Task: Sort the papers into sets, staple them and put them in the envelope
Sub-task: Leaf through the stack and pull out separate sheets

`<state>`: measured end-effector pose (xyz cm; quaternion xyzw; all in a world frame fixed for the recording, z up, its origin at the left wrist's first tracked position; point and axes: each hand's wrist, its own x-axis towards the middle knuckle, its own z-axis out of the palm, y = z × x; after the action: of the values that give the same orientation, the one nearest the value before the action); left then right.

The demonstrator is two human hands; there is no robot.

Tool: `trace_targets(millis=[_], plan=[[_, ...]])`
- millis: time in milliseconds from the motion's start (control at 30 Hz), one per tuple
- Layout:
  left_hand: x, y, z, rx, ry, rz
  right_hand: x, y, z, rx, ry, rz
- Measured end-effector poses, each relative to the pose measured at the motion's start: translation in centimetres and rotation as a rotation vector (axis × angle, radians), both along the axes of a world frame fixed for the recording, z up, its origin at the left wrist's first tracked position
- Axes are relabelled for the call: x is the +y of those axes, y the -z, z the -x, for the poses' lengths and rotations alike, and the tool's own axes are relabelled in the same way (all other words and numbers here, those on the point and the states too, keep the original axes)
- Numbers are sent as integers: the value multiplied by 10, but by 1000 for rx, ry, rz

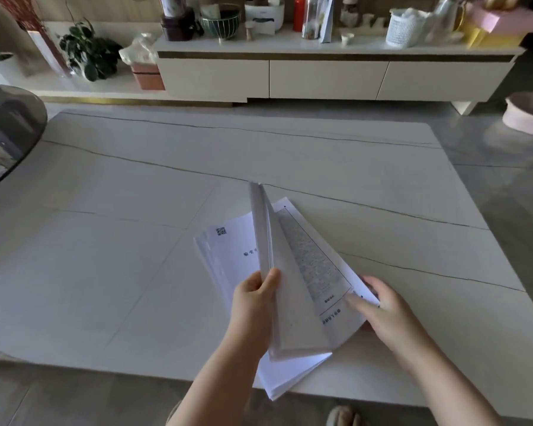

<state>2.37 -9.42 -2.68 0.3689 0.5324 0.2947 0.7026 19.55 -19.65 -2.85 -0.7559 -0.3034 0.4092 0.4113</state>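
A thick stack of printed white papers (228, 256) lies near the front edge of the white marble table (136, 210), its near corner hanging over the edge. My left hand (254, 298) grips a bundle of sheets (263, 229) and holds it raised on edge. My right hand (379, 305) pinches the lower right corner of a text-covered sheet (311, 265), thumb on top, fingers beneath. A QR code shows on the sheet at the left of the stack. No stapler or envelope is in view.
A dark round glass tabletop (6, 133) overlaps the table's left end. Behind stands a long white cabinet (320, 75) crowded with jars, bowls and a basket. A pink basin (526, 116) sits on the floor at right. My foot (343, 416) shows below the table edge.
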Motion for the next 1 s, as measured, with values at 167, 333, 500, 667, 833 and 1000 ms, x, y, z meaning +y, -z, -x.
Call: trace_targets(millis=[167, 333, 500, 667, 833, 1000], plan=[[0, -2, 2, 42, -5, -79, -5, 9, -9, -193, 116, 101], [-1, -5, 1, 89, 15, -150, 3, 4, -1, -158, 213, 38], [-1, -4, 2, 96, -5, -142, -2, 0, 2, 150, 221, 33], [0, -15, 5, 132, 31, -198, -8, 7, 3, 1, 238, 26], [0, -29, 15, 172, 85, -299, 10, 7, -23, -310, 159, 95], [0, -33, 24, 206, 182, -361, 66, -31, -67, -802, 17, 278]])
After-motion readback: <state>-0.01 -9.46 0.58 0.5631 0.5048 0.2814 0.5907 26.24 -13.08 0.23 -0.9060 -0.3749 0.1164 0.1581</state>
